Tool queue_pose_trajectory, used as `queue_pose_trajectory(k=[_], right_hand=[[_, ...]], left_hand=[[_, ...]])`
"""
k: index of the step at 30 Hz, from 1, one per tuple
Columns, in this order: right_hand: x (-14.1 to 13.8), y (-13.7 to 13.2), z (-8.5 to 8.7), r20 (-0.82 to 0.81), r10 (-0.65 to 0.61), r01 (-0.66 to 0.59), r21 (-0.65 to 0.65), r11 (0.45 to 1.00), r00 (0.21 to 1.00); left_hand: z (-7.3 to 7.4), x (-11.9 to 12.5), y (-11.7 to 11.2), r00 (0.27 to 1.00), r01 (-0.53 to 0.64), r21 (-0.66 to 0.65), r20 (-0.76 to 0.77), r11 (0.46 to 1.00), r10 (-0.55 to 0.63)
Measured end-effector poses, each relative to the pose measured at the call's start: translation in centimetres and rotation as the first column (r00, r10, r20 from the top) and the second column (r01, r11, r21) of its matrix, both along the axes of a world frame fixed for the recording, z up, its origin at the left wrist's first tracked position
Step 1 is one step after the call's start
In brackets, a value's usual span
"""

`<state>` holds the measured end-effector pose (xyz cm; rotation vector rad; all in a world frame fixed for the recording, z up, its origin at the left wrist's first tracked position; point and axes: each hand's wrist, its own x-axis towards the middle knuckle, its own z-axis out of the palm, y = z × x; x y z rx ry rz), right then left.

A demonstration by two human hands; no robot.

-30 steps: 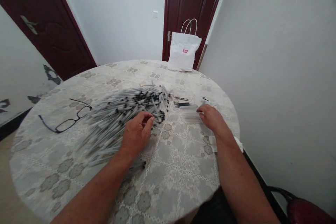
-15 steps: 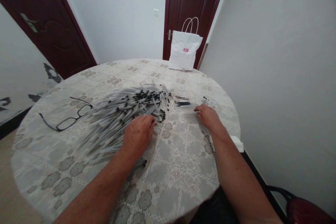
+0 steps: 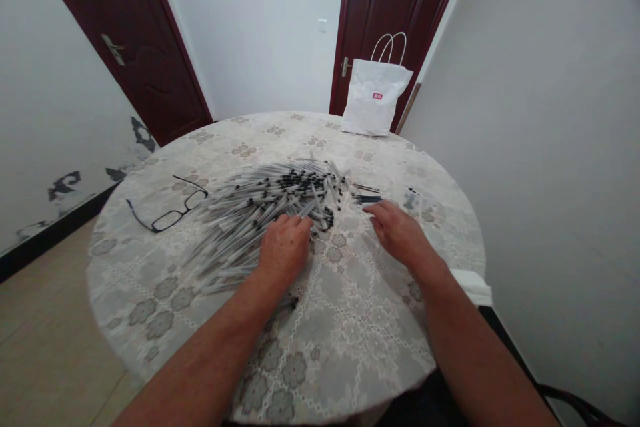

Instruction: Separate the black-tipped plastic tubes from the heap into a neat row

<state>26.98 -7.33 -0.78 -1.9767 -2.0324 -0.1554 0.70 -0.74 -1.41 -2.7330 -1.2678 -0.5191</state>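
While the left hand is at the pale tubes and the right hand near dark rods, I cannot tell whether their fingers grip anything.

Round, cloth-covered desk: left-hand grip at a heap of black-tipped tubes; right-hand grip near dark rods; white bag behind.

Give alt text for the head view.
Left hand at a heap of black-tipped tubes, right hand by some dark rods, on a round table. Glasses lie left of the heap; a white bag stands at the back.
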Motion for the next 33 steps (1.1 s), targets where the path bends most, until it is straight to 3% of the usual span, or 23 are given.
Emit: queue_pose_trajectory(k=[3, 7, 12, 16, 18, 21, 26, 29, 33], right_hand=[[-4.1, 0.1, 0.9, 0.03, 0.118, -0.115, -0.091, 0.989, 0.993], [-7.6, 1.5, 1.0, 0.147, 0.155, -0.128, -0.181, 0.975, 0.977], [-8.9, 3.2, 0.2, 0.201, 0.16, -0.109, -0.245, 0.963, 0.966], [-8.4, 3.1, -0.4, 0.135, 0.181, -0.147, -0.229, 0.962, 0.974], [-7.7, 2.6, -0.4, 0.046, 0.212, -0.2, -0.182, 0.963, 0.976], [-6.4, 1.8, 0.0, -0.12, 0.239, -0.241, -0.005, 0.97, 0.964], [-5.1, 1.1, 0.7, -0.357, 0.156, -0.06, 0.265, 0.962, 0.921], [-5.0, 1.2, 0.6, -0.571, 0.098, 0.099, 0.304, 0.947, 0.815], [-4.9, 1.7, 0.1, -0.843, 0.136, 0.205, 0.278, 0.938, 0.521]], left_hand=[[-0.1, 0.0, 0.0, 1.0, -0.005, 0.001, 0.002, 1.0, 0.005], [-0.2, 0.0, -0.1, 1.0, -0.016, 0.019, 0.006, 1.0, 0.016], [-0.6, 0.1, -0.2, 0.999, -0.003, 0.026, 0.032, 1.0, 0.002], [-0.8, 0.2, -0.4, 0.998, 0.014, 0.015, 0.062, 1.0, -0.015], [-0.7, 0.3, -0.5, 0.996, 0.016, 0.009, 0.082, 1.0, -0.016], [-0.4, 0.4, -0.6, 0.99, 0.023, 0.012, 0.138, 1.0, -0.025], [-0.2, 0.7, -1.0, 0.964, 0.095, -0.007, 0.251, 0.995, -0.09], [-0.6, 0.9, -1.1, 0.941, 0.148, -0.033, 0.313, 0.988, -0.131], [-1.4, 1.1, -1.1, 0.893, 0.213, -0.09, 0.422, 0.973, -0.157]])
